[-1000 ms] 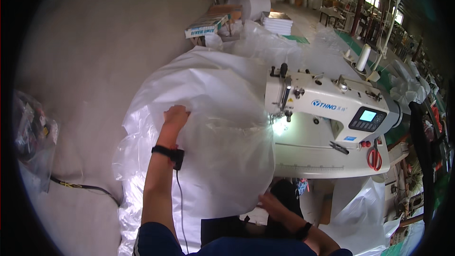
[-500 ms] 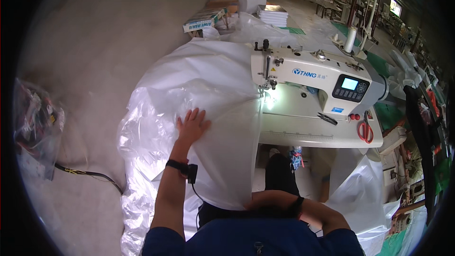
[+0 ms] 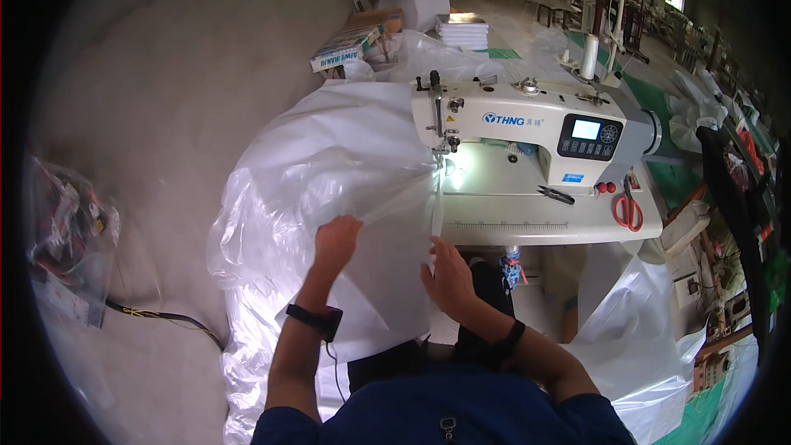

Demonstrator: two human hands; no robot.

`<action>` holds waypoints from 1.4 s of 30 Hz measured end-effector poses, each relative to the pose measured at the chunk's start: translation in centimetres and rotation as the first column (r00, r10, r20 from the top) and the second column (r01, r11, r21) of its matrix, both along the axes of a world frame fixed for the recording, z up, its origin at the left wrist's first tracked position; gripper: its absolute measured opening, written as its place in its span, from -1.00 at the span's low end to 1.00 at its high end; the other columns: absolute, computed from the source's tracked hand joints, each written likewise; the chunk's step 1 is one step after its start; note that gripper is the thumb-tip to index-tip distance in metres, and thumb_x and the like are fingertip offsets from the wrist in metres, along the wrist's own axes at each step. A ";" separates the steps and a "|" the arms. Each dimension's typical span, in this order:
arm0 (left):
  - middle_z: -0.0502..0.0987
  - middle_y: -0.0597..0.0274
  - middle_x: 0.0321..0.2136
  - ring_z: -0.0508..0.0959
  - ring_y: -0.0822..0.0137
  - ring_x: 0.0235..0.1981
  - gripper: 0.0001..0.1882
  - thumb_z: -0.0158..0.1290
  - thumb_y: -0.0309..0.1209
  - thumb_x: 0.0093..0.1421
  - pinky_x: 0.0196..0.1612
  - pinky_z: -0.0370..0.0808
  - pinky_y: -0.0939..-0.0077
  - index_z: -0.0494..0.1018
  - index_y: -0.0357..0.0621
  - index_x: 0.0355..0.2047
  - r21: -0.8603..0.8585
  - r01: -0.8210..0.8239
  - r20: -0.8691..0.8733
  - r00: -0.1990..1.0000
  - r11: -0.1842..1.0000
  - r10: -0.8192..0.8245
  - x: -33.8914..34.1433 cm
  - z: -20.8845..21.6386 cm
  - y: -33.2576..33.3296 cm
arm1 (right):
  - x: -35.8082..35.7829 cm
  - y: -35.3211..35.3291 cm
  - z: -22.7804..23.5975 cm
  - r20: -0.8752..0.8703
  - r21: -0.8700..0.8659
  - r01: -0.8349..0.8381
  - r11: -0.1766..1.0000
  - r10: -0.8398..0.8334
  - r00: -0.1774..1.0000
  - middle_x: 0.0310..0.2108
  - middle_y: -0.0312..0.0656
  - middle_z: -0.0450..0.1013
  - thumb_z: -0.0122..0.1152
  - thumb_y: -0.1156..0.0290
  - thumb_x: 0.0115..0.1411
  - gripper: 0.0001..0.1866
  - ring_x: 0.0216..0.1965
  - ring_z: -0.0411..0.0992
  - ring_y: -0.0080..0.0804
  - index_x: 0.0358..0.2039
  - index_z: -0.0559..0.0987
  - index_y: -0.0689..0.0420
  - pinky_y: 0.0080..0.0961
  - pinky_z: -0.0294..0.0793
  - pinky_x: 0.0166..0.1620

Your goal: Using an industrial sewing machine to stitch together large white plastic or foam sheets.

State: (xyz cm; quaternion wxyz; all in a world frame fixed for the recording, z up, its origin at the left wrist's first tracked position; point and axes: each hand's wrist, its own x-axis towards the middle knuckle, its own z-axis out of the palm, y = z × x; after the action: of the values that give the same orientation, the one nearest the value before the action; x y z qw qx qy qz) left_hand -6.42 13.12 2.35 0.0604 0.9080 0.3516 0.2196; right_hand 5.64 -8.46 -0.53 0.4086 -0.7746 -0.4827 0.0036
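A large shiny white plastic sheet (image 3: 375,268) covers the left of the sewing table and hangs to the floor. Its right edge runs under the presser foot of the white sewing machine (image 3: 515,119), where a lamp glows. On the sheet my left hand (image 3: 336,241) is closed, with a fold of the sheet seeming to be gathered at its fingers. My right hand (image 3: 451,280) is beside the sheet's right edge, near the table's front, its fingers stretched and the thumb apart. Whether its fingertips touch the sheet I cannot tell.
Black thread snips (image 3: 556,195) and red-handled scissors (image 3: 628,213) lie on the machine bed, with small red balls (image 3: 606,188) between them. A thread cone (image 3: 589,58) stands behind. A clear bag (image 3: 70,239) and a black cable (image 3: 165,315) are on the floor at left.
My left hand has gone from flat and spread to closed on the sheet. My right hand has come up from below the sheet to its right edge.
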 end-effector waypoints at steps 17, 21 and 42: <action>0.38 0.31 -0.70 0.38 0.37 -0.68 -0.77 0.03 -0.26 0.14 -0.60 0.30 0.46 0.37 -0.14 -0.53 -0.581 0.200 0.299 0.954 0.789 -0.022 2.0 6.0 8.1 | 5.3 13.2 -0.4 -0.684 0.574 0.126 0.809 0.559 -0.469 -0.68 -0.45 0.18 0.09 0.28 0.18 -0.86 -0.71 0.12 -0.69 -0.42 0.36 0.00 -0.71 0.06 -0.69; 0.45 0.25 -0.61 0.46 0.21 -0.60 -0.78 0.04 -0.24 0.11 -0.52 0.37 0.39 0.42 -0.14 -0.45 -0.008 0.081 -0.051 0.995 0.997 -0.081 0.0 3.4 7.8 | 1.4 6.7 -2.8 -0.806 0.528 -0.191 0.827 0.418 -0.419 -0.75 -0.46 0.14 0.00 0.21 0.23 -0.79 -0.78 0.04 -0.71 -0.41 0.42 0.07 -0.69 -0.01 -0.74; 0.20 0.15 0.16 0.15 0.10 0.20 -0.40 -0.12 0.03 0.16 0.14 0.02 -0.17 0.22 -0.02 0.11 0.182 0.216 -0.269 0.949 0.959 -0.163 5.4 -2.8 -1.3 | 2.9 3.0 -6.2 -0.801 0.043 -0.016 0.999 0.044 0.597 -0.48 -0.19 0.44 0.05 0.17 0.16 -0.63 -0.47 0.44 -0.52 -0.31 0.43 0.30 -0.54 0.44 -0.50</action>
State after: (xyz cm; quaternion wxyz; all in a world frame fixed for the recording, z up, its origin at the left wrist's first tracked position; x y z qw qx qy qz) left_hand -1.03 11.83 -0.44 -0.0593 0.9594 0.2424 0.1317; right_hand 8.54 -5.41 -6.73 0.5937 -0.6760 -0.2607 0.3501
